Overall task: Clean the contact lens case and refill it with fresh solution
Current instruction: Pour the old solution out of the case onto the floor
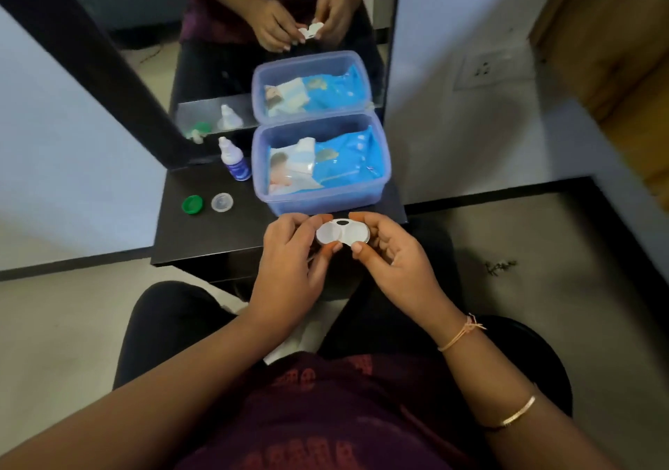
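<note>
The white contact lens case, with its two wells uncapped, is held in front of me just above the near edge of the black table. My left hand pinches its left end and my right hand pinches its right end. A green cap and a clear cap lie on the table at the left. The small solution bottle with a blue label stands upright behind them.
A translucent blue plastic box holding a blue pack of wipes stands on the table right behind the case. A black-framed mirror leans behind the table and repeats the scene. A white tissue lies on my lap.
</note>
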